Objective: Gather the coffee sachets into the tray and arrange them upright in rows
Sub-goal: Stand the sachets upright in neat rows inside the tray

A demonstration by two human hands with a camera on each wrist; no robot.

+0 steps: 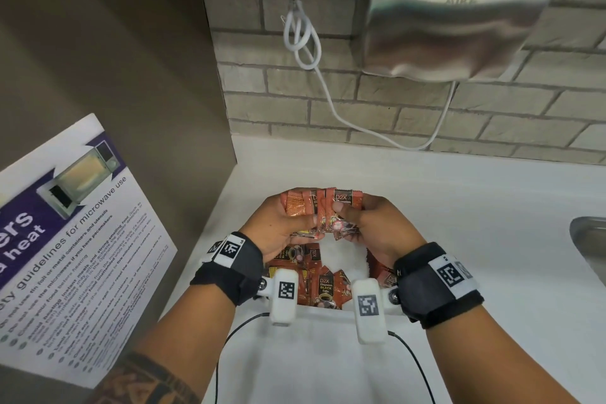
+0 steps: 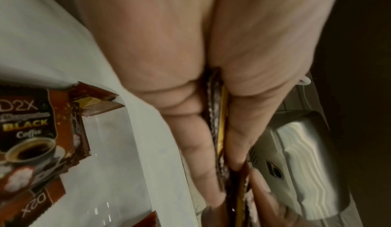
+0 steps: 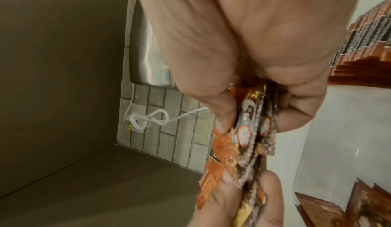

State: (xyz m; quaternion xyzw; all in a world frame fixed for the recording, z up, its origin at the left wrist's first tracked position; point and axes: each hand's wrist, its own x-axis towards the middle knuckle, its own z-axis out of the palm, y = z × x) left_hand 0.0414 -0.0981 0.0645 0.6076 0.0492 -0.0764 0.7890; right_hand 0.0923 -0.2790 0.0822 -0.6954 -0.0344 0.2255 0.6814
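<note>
Both hands, left [image 1: 284,223] and right [image 1: 370,226], clamp a bundle of red-brown foil coffee sachets [image 1: 324,207]; steel wall dryer [image 1: 459,20] at one o'clock, white cable [image 1: 303,39] at twelve.

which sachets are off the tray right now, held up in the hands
The bunch of sachets gripped between the left hand and right hand; the other sachets lie loose in the tray below.

Before me, a glossy white counter [image 1: 426,193] meets a grey brick wall [image 1: 410,108], where a brushed-steel hand dryer [image 1: 455,20] hangs beside a knotted white cable [image 1: 303,33]. A microwave safety poster [image 1: 72,256] leans against the brown side panel [image 1: 108,59]; a steel sink's rim [image 1: 587,236] edges in right.
</note>
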